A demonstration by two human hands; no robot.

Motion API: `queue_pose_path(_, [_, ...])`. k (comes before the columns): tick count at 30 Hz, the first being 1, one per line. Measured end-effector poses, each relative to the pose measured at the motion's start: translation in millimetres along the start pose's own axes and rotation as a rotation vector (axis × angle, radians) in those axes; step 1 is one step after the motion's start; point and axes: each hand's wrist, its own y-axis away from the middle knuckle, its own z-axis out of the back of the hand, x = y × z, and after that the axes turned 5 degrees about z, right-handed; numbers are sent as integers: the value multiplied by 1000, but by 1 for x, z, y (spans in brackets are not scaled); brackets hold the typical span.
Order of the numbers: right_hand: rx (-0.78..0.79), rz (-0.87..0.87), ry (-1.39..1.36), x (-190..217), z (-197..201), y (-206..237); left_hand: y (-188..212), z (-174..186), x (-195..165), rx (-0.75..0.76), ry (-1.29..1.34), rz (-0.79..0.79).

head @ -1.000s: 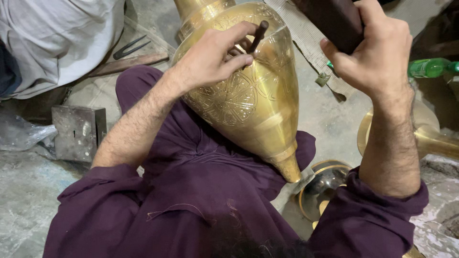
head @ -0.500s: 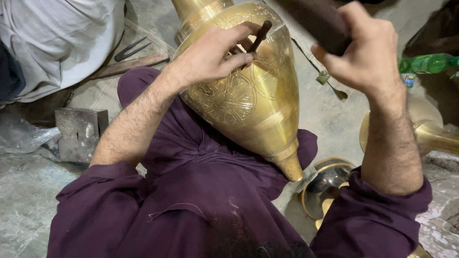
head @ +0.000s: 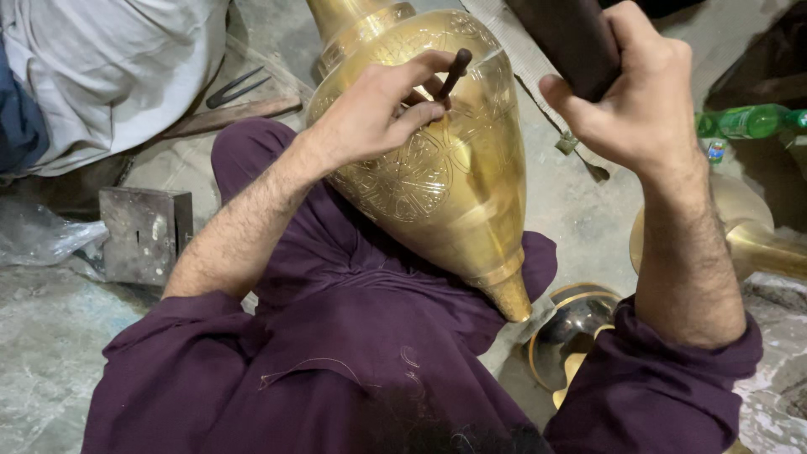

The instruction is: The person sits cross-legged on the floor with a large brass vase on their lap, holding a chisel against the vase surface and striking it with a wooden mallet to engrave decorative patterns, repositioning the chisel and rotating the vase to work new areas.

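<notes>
Head view, looking straight down: large brass vessel laid across a purple-clad lap, wide belly up and pointed end aimed down toward the knees, apparently so the engraved band faces the worker and stays braced between the legs. Left hand draped over the vessel's upper curve, fingers pinched shut around a short dark punch, tip set against the patterned metal and shaft leaning up and to the right; heel of the hand resting on the brass, seemingly to steady both tool and surface. Left forearm running diagonally up from the lower left, sleeve rolled above the elbow. Right hand raised well apart from the left, fist closed tight around a thick dark handle that passes out of frame at the top, head of the tool unseen; wrist cocked, forearm nearly vertical, elbow low at the right. Hands clearly separate, each clamped on its own tool, the raised one hanging above and to the right of the punch.

Around the lap on the grey floor: dark metal block at left, white cloth behind it, pair of tongs near the cloth, green plastic bottle at right, further brass pieces beside the right arm, and a round brass rim just under the vessel's tip.
</notes>
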Motion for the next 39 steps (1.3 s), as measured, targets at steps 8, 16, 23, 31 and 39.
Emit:
queue_pose_path(8, [65,45,175,2,-5,-2,-7,3,-7,-6,-40,7])
queue_pose_path(16, [141,-109,234,0,2,-6,-6,-2,-9,-40,-28,4])
queue_pose_path(23, [61,-27,286,24,3,-14,12,-10,-6,-161,-29,60])
queue_pose_path(31, [191,-82,463,48,8,-28,21,-26,13,-212,-80,194])
queue_pose_path(39, [57,185,716,80,17,-29,37,-44,10,-344,134,187])
